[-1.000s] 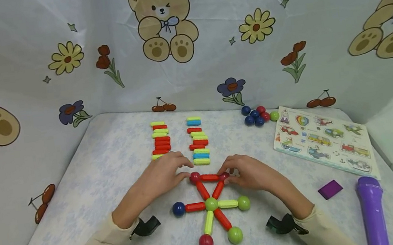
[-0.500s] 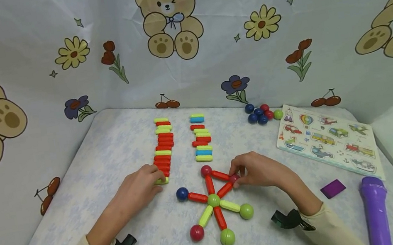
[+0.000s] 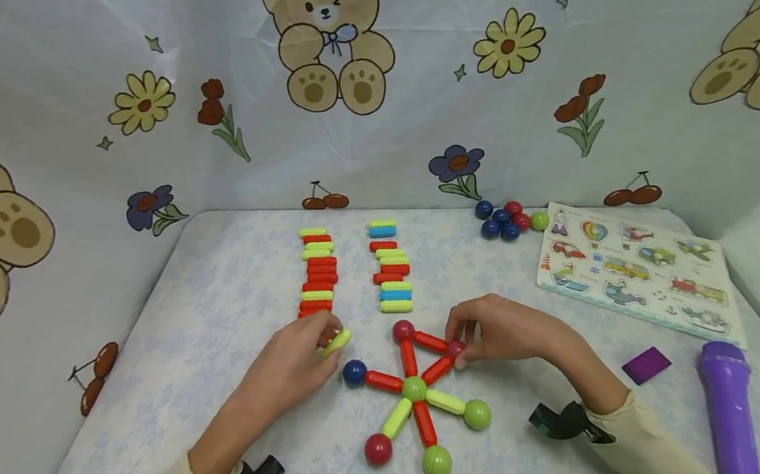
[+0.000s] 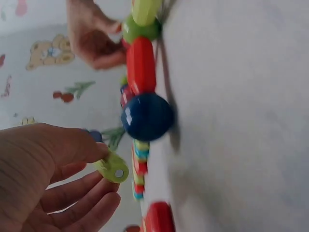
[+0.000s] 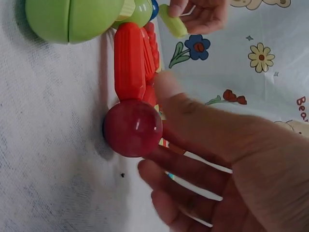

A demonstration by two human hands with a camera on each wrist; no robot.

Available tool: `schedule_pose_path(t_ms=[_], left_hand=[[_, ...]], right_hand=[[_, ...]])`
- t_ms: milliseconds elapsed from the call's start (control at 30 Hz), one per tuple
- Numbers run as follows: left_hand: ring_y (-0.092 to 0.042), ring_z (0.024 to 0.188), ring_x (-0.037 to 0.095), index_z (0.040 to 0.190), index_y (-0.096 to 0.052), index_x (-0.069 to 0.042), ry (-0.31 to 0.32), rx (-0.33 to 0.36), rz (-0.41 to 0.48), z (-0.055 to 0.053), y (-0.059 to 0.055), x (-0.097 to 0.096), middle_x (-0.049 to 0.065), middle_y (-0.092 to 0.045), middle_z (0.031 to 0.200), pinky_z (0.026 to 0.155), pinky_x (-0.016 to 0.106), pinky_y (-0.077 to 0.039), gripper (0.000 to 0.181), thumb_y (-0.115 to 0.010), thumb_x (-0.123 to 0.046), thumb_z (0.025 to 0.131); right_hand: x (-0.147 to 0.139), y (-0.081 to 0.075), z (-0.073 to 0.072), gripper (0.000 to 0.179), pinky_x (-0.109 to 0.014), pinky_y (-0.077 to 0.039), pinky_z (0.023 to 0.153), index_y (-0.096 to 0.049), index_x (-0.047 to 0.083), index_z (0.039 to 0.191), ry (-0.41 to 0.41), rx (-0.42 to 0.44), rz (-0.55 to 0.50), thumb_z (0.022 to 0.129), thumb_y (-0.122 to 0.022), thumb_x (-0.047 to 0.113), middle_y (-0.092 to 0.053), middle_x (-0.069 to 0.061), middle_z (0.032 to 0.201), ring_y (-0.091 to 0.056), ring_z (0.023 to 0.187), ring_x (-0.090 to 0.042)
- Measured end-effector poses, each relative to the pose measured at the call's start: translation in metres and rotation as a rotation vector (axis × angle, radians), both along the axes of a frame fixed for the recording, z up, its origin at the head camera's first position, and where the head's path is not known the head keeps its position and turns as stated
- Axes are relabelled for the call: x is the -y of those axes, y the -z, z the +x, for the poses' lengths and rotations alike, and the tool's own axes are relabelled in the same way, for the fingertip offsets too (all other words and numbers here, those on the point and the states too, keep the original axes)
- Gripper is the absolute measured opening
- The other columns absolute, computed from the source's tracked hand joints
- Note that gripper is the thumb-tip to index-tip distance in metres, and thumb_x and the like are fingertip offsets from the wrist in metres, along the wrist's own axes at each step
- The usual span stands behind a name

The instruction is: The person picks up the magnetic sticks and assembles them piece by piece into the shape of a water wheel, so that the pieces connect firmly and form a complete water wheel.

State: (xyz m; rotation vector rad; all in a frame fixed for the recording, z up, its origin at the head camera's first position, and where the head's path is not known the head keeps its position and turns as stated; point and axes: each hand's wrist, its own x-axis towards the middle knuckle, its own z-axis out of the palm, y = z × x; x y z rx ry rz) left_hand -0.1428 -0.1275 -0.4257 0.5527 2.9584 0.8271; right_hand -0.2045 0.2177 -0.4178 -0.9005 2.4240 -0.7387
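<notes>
My left hand (image 3: 289, 367) pinches a yellow-green magnetic rod (image 3: 337, 343) between thumb and fingers, raised left of the star-shaped build; a round metal end shows on the rod (image 4: 118, 172) in the left wrist view. A green ball (image 3: 413, 388) forms the star's centre, with red and yellow-green rods running out to coloured balls. Nearest my left hand is the blue ball (image 3: 354, 372). My right hand (image 3: 509, 328) holds the dark red ball (image 3: 456, 349) at the star's upper right. One red rod (image 3: 430, 341) links that ball to another dark red ball (image 3: 404, 331).
Two columns of loose rods (image 3: 317, 270) (image 3: 392, 270) lie beyond the star. Several loose balls (image 3: 503, 220) sit at the back right beside a picture board (image 3: 636, 270). A purple card (image 3: 646, 366) and a purple cylinder (image 3: 728, 407) lie at the right.
My left hand left the upper-left red ball, reached the left rod column and now lifts a yellow-green rod from its near end. The star has turned clockwise, my right hand staying at its red ball.
</notes>
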Motion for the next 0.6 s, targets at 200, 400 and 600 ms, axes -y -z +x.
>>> schedule_pose_path(t_ms=[200, 400, 600], left_hand=[[-0.072, 0.090, 0.015, 0.115, -0.071, -0.010, 0.090, -0.009, 0.092, -0.003, -0.001, -0.025, 0.001, -0.074, 0.102, 0.075, 0.024, -0.060, 0.027, -0.085, -0.008, 0.092], [-0.071, 0.087, 0.015, 0.115, -0.072, -0.009, 0.103, 0.013, 0.096, -0.007, 0.008, -0.034, 0.001, -0.075, 0.099, 0.072, 0.024, -0.059, 0.026, -0.084, -0.010, 0.093], [-0.071, 0.087, 0.013, 0.117, -0.075, -0.008, 0.110, 0.034, 0.073, -0.007, 0.012, -0.036, 0.001, -0.077, 0.104, 0.074, 0.027, -0.061, 0.024, -0.082, -0.011, 0.095]], right_hand=[[0.012, 0.009, 0.001, 0.037, -0.044, -0.060, 0.098, -0.069, 0.012, 0.140, -0.009, -0.071, -0.126, 0.104, -0.074, 0.023, -0.071, -0.003, 0.135, -0.067, 0.120, -0.024], [0.030, 0.022, 0.006, 0.046, -0.052, -0.046, 0.119, -0.058, 0.017, 0.157, -0.088, -0.115, -0.143, 0.111, -0.062, 0.019, -0.055, -0.002, 0.161, -0.051, 0.149, -0.026], [0.036, 0.024, 0.009, 0.045, -0.051, -0.047, 0.118, -0.060, 0.021, 0.155, -0.087, -0.160, -0.096, 0.111, -0.062, 0.016, -0.057, 0.001, 0.159, -0.053, 0.147, -0.024]])
